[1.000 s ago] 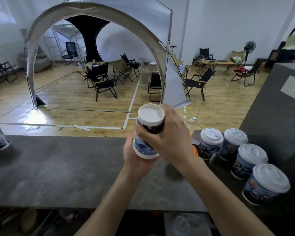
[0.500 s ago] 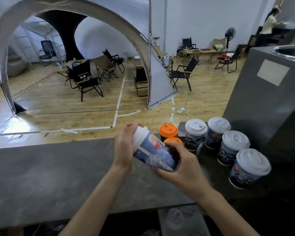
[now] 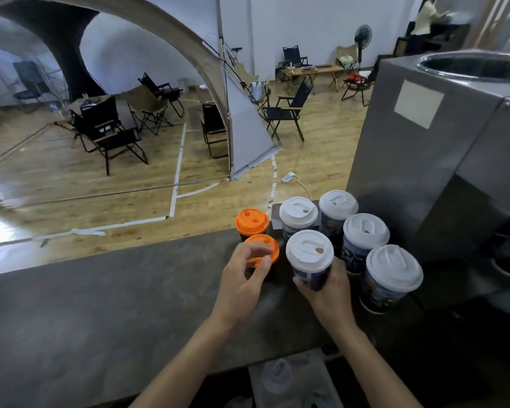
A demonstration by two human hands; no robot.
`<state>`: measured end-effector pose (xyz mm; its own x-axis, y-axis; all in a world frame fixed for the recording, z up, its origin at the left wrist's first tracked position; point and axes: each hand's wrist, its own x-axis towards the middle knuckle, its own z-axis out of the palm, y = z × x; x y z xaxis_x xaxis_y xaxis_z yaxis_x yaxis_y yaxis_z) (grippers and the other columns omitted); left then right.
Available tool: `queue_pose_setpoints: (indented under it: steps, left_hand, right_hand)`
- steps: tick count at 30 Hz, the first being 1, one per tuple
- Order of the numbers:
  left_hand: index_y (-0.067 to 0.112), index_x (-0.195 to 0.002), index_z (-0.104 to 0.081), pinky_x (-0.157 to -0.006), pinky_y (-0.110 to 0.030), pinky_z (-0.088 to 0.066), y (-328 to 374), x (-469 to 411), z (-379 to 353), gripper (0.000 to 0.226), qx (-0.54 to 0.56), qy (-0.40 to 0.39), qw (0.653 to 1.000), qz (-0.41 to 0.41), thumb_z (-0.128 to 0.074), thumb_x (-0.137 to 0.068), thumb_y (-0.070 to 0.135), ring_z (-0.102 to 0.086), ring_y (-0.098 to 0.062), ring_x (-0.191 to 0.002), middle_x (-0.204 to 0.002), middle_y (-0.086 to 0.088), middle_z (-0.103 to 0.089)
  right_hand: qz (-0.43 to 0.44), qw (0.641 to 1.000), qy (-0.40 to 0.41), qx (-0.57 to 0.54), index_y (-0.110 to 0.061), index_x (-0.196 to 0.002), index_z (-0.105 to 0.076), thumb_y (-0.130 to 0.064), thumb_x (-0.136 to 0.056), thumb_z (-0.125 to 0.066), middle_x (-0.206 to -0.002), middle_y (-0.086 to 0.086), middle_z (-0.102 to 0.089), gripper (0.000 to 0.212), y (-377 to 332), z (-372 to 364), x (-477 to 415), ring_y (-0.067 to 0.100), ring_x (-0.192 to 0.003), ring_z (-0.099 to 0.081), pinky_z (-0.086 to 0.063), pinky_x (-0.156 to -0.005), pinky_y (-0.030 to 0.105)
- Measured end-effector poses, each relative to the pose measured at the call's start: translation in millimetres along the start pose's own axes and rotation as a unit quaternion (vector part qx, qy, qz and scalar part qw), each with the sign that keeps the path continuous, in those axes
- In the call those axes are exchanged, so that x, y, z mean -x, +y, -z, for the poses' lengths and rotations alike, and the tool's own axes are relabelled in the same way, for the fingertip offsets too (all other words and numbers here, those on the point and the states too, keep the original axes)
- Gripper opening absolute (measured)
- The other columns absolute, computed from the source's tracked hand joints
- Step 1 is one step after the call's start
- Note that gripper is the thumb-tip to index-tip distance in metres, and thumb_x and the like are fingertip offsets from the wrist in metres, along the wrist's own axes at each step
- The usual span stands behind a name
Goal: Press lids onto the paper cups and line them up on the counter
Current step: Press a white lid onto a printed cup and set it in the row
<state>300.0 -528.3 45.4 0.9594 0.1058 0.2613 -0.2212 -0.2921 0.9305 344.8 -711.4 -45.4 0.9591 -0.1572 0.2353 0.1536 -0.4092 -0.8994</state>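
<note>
The right hand (image 3: 327, 293) is gripping a white-lidded paper cup (image 3: 309, 254) beside four lidded cups (image 3: 365, 234) on the counter (image 3: 100, 304) — likely lining it up; the left hand (image 3: 242, 275) is hovering loose-fingered, empty. Next — seating it level, then letting go.

right hand (image 3: 327, 293) grips lidded cup (image 3: 310, 259); left hand (image 3: 242, 278) loose

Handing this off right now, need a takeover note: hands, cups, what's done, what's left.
Left hand: holds nothing, fingers loosely curled by the near orange-lidded cup; contact unclear.
Right hand: grips a white-lidded cup at the front of the group; cannot tell if its base is on the counter.
Done: four other white-lidded cups and a second orange-lidded cup stand lidded, clustered at the counter's right end.
Left: set the held cup down, release, probably straighten the cluster into a line.
</note>
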Motion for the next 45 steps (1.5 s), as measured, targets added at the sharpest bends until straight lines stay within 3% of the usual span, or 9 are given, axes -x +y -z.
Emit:
queue_pose_setpoints:
  steps: [5, 11, 15, 19, 22, 28, 35, 39, 45]
  left_hand:
    - [0.026, -0.103, -0.067, -0.089, -0.012, -0.046, -1, -2, -4, 0.022, -0.027, 0.015, 1.000, 0.007, -0.061, -0.099, 0.004, -0.063, -0.005, -0.108, -0.113, 0.005, -0.069]
    - [0.020, -0.109, -0.068, -0.095, -0.023, -0.049, -6, -7, -15, 0.020, -0.099, 0.005, 0.993, -0.060, -0.059, -0.098, 0.006, -0.061, -0.006, -0.112, -0.114, 0.011, -0.066]
    - [0.016, -0.128, -0.066, -0.111, -0.019, -0.035, -4, -20, -31, 0.031, -0.257, -0.062, 0.945, -0.193, -0.057, -0.098, 0.012, -0.049, -0.013, -0.132, -0.139, 0.000, -0.056]
    - [0.014, -0.136, -0.060, -0.111, -0.035, -0.039, -8, -28, -52, 0.039, -0.329, -0.112, 0.907, -0.238, -0.056, -0.097, 0.014, -0.047, -0.025, -0.137, -0.147, -0.008, -0.052]
    - [0.013, -0.136, -0.059, -0.108, -0.040, -0.042, -15, -27, -57, 0.039, -0.331, -0.114, 0.907, -0.232, -0.056, -0.097, 0.014, -0.048, -0.026, -0.135, -0.144, -0.009, -0.053]
    - [0.015, -0.140, -0.055, -0.114, -0.034, -0.037, -14, -24, -58, 0.042, -0.313, -0.110, 0.918, -0.218, -0.055, -0.098, 0.015, -0.043, -0.022, -0.140, -0.149, -0.007, -0.049]
    - [0.015, -0.139, -0.057, -0.118, -0.026, -0.032, -27, 19, -21, 0.039, -0.249, -0.051, 0.956, -0.146, -0.055, -0.100, 0.018, -0.041, -0.009, -0.143, -0.151, 0.003, -0.047]
    - [0.014, -0.136, -0.059, -0.116, -0.028, -0.037, -48, 58, 25, 0.038, -0.275, 0.003, 0.958, -0.087, -0.051, -0.100, 0.024, -0.045, -0.009, -0.139, -0.146, 0.004, -0.051]
    - [0.014, -0.132, -0.060, -0.114, -0.022, -0.036, -61, 108, 117, 0.033, -0.294, 0.135, 0.946, -0.018, -0.052, -0.102, 0.024, -0.049, -0.010, -0.134, -0.139, 0.004, -0.054]
  right_hand:
    - [-0.013, 1.000, -0.003, -0.010, -0.010, -0.135, -0.052, -0.017, -0.071, -0.093, -0.131, 0.007, -0.058, 0.076, 12, -3, -12, 0.022, -0.126, -0.056, -0.047, -0.104, 0.040]
    - [-0.021, 1.000, -0.019, -0.012, -0.012, -0.139, -0.049, -0.014, -0.073, -0.091, -0.136, 0.005, -0.056, 0.078, 16, -5, -16, 0.018, -0.131, -0.051, -0.041, -0.106, 0.031]
    - [-0.013, 1.000, -0.023, -0.017, -0.013, -0.142, -0.047, -0.017, -0.075, -0.089, -0.140, 0.005, -0.055, 0.080, 17, -5, -16, 0.019, -0.133, -0.051, -0.043, -0.110, 0.036]
    - [0.006, 0.999, -0.032, -0.011, -0.015, -0.146, -0.045, -0.018, -0.078, -0.087, -0.144, 0.003, -0.054, 0.079, 18, -3, -14, 0.011, -0.134, -0.049, -0.039, -0.111, 0.028]
    - [0.007, 0.999, -0.037, -0.013, -0.018, -0.147, -0.044, -0.020, -0.081, -0.085, -0.146, 0.000, -0.053, 0.078, 18, -1, -11, 0.007, -0.136, -0.047, -0.036, -0.110, 0.021]
    - [-0.014, 0.998, -0.036, -0.041, -0.018, -0.148, -0.042, -0.020, -0.080, -0.086, -0.147, -0.001, -0.050, 0.082, 22, 6, 1, 0.010, -0.138, -0.048, -0.043, -0.114, 0.038]
    - [-0.114, 0.981, -0.035, -0.152, -0.025, -0.134, -0.047, -0.011, -0.082, -0.084, -0.133, -0.005, -0.056, 0.065, 2, 9, 64, 0.007, -0.119, -0.058, -0.051, -0.102, 0.031]
    - [-0.093, 0.972, -0.096, -0.194, -0.026, -0.129, -0.056, -0.014, -0.085, -0.080, -0.132, -0.009, -0.061, 0.051, -26, -14, 88, 0.001, -0.118, -0.061, -0.053, -0.102, 0.034]
    - [0.015, 0.956, -0.208, -0.208, -0.025, -0.133, -0.057, -0.023, -0.088, -0.079, -0.131, -0.013, -0.062, 0.049, -101, -83, 116, 0.009, -0.122, -0.061, -0.052, -0.098, 0.031]
